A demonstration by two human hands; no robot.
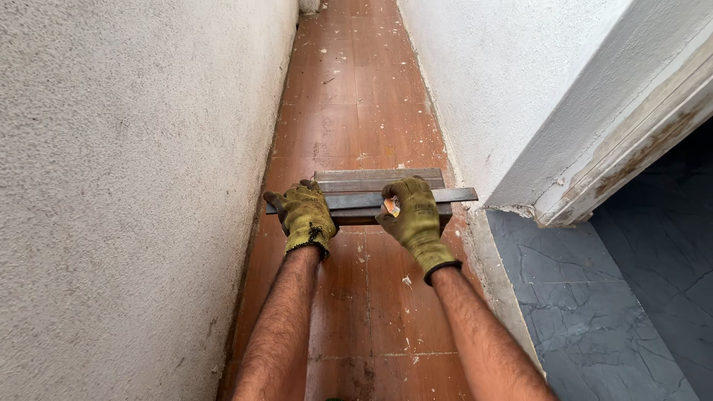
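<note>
Both hands gloved in olive-green, arms stretched forward down a narrow corridor. Left hand (303,214) wrapped over the left part of a stack of grey metal bars (371,194), fingers curled round the near bar. Right hand (413,215) closed over the right part the same way, with something small and orange (392,206) pinched under the thumb; cannot tell what it is. Bars held crosswise, level, just above the floor (356,111) or perhaps resting on it — contact hidden by the gloves. One long flat bar (457,195) sticking out past the others on the right, its tip close to the wall corner (512,200).

Likely heavy for its bulk and fully rigid: no sag between the two grips. Edges probably sharp, faces smooth and prone to sliding against each other, so loose bars could shift within the stack. Best hold looks like the present one, spaced evenly either side of the middle, palms clamping the layers together. Rough plaster wall (126,186) tight on the left, leaving little room.
</note>
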